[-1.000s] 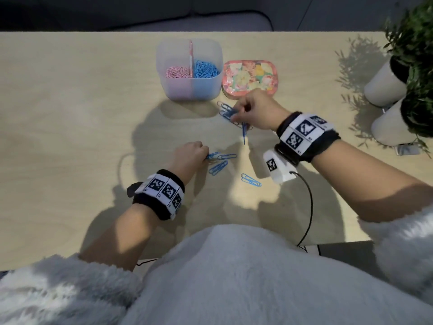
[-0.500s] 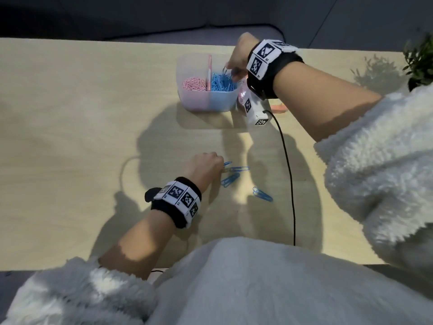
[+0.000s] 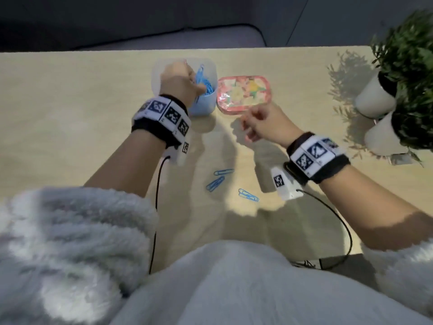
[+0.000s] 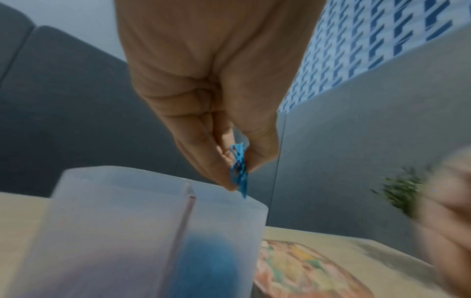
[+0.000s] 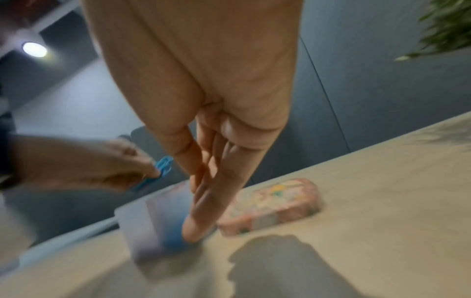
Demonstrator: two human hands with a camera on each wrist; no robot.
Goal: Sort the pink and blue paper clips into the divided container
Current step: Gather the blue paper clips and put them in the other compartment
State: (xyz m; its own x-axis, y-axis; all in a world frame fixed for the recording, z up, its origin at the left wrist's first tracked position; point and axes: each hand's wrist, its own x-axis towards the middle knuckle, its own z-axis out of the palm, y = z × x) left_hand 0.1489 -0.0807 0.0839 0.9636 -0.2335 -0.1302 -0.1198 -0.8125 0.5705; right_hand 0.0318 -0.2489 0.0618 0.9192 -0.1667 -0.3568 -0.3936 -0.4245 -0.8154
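The translucent divided container (image 3: 206, 104) stands at the table's far middle, with blue clips heaped in its right half (image 4: 211, 262). My left hand (image 3: 180, 83) hovers over it and pinches a few blue paper clips (image 4: 239, 171) just above the right compartment's rim; the same clips (image 5: 163, 167) show in the right wrist view. My right hand (image 3: 255, 124) hangs in the air near the floral tin, fingers straight and holding nothing (image 5: 203, 201). Three groups of blue clips lie on the table: (image 3: 223, 171), (image 3: 215, 183), (image 3: 248, 195). The pink half is hidden behind my left hand.
A pink floral tin (image 3: 244, 93) lies just right of the container. Two white pots with green plants (image 3: 379, 113) stand at the far right. Black cables (image 3: 155, 207) run from both wrist cameras toward my body.
My left hand has lifted off the table with blue clips and moved to the container. My right hand has left the container and drawn back toward the tin, empty.
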